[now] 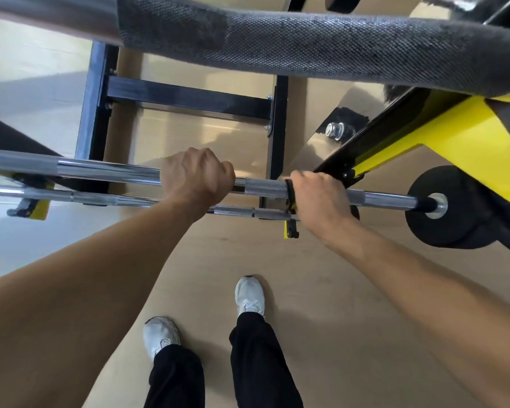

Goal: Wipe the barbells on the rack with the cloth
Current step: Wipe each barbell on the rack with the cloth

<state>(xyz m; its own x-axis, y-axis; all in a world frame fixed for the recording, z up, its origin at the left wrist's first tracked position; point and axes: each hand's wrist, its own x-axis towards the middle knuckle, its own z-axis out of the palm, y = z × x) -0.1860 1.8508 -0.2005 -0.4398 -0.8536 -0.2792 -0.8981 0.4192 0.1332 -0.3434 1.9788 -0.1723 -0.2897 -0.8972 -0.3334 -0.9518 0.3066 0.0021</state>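
Observation:
A chrome barbell (106, 170) runs across the middle of the view, resting on a black and yellow rack (442, 134). My left hand (196, 179) grips this bar from above, near its middle. My right hand (320, 198) curls round the same bar further right, with a strip of black cloth (290, 194) showing at its left edge between palm and bar. The bar's right end (437, 205) carries a black plate (454, 207). A second, thinner barbell (100, 199) lies just below and nearer me. A third bar with dark knurling (277, 45) crosses the top, very close to the camera.
Black rack uprights and a crossbeam (189, 98) stand behind the bars. A yellow hook (289, 231) hangs under the lower bar, and another sits at the left (36, 207). My white shoes (249, 295) stand on a tan floor (351, 319).

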